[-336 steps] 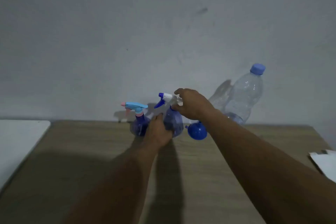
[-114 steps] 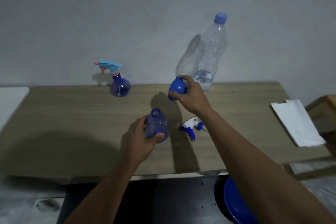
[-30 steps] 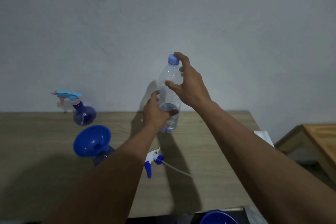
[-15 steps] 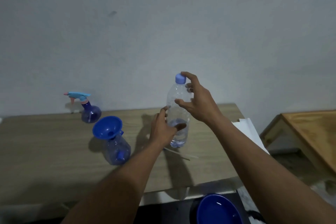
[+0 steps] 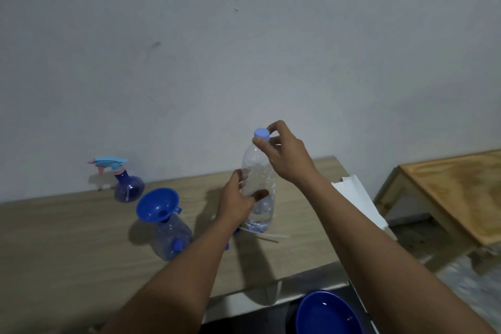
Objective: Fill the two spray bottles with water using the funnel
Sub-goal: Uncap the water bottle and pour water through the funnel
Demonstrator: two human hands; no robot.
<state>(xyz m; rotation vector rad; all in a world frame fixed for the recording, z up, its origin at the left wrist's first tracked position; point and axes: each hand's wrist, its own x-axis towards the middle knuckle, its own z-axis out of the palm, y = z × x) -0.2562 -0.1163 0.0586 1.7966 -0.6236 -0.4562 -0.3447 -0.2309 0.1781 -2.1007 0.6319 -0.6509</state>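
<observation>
A clear water bottle [image 5: 259, 171] with a little water at its bottom stands upright on the wooden table [image 5: 67, 238]. My left hand [image 5: 238, 203] wraps around its body. My right hand [image 5: 284, 156] pinches its blue cap [image 5: 262, 134] with fingertips. To the left an open spray bottle [image 5: 170, 237] stands with a blue funnel [image 5: 157, 205] in its neck. Its removed spray head and white tube [image 5: 267, 236] lie on the table, mostly hidden behind my left arm. A second spray bottle [image 5: 127, 188] with a light-blue and pink trigger head stands near the wall.
White paper [image 5: 357, 203] lies at the table's right end. A blue basin [image 5: 328, 312] sits below the front edge. A separate wooden table [image 5: 455, 192] stands at the right. A grey wall runs behind the table.
My right fingers have closed on the bottle cap, where half a second ago they hovered spread beside it. My left hand keeps its hold on the bottle body.
</observation>
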